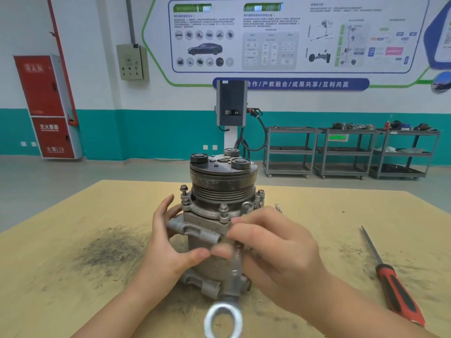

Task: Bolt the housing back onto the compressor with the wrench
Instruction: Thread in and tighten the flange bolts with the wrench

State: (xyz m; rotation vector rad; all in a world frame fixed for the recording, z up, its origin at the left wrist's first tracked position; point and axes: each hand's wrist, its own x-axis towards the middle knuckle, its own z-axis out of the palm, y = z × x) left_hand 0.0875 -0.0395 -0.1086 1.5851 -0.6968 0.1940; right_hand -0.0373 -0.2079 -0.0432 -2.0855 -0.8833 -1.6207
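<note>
At the bottom centre of the frame, the blurred ring end of a wrench [233,274] looms closest to the camera, its shaft running up toward the middle of the frame. The right hand [275,250] curls its fingers round the upper part of the shaft and holds it against the near face of the compressor [214,215], with the fingertips up by a flanged bolt [224,209] on the housing [210,224]; whether the wrench head sits on the bolt is hidden by the hand. The left hand [170,242] lies on the left flank of the compressor with fingers spread and mostly straight, thumb stretched across the front toward the right hand, bracing the body rather than pinching anything. The compressor stands upright in the centre of the frame on a tan worktable [73,301], its grooved pulley [222,189] and clutch plate on top, with more bolts standing up around the flange. A dark smudge of grime [109,250] stains the tabletop to the left of the hands. At the lower right, well apart from the compressor, lies a red-and-black handled screwdriver [388,279], tip pointing away from the camera. Beyond the table, in the middle distance, a charging post [231,103] stands behind the compressor, grey shelf carts [351,152] line the teal-banded wall at right, and a red fire cabinet [46,106] stands at upper left.
</note>
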